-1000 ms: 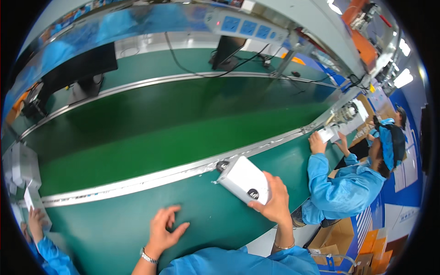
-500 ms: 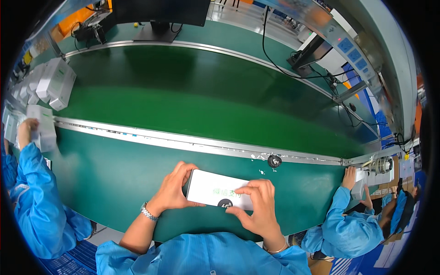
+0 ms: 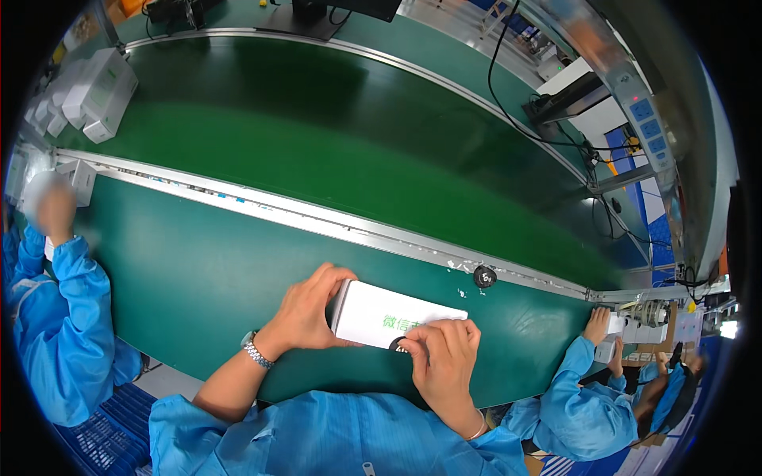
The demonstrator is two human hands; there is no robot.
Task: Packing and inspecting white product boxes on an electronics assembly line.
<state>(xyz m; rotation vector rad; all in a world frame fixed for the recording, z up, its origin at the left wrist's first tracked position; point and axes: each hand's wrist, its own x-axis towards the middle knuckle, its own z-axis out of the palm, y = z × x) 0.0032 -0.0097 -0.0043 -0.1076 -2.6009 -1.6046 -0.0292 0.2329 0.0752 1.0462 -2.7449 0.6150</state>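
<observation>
A white oblong box (image 3: 373, 305) with green printing on top is held over the green tabletop in front of me. My left hand (image 3: 305, 316) grips its left end, the thumb at the near side and the fingers behind. Across the right part of the box lies my right hand (image 3: 446, 357), thumb and forefinger pinched at a round black sticker (image 3: 396, 344) on the near edge. The fingers cover part of the sticker and the printing. Beyond the box, by the metal rail, sits a round black piece (image 3: 485, 276) with a pale mark, apart from both hands.
A metal rail (image 3: 317, 224) separates my tabletop from a wide green belt (image 3: 317, 143). White scraps lie along it. White boxes (image 3: 99, 91) are stacked at the far left. Co-workers in blue sit left (image 3: 59, 341) and right (image 3: 579, 404), handling white boxes. A cable hangs at the upper right.
My right thumb and forefinger have closed together at the black sticker. The box has shifted slightly right and up in view, and the view has tilted. The left co-worker's hand has moved.
</observation>
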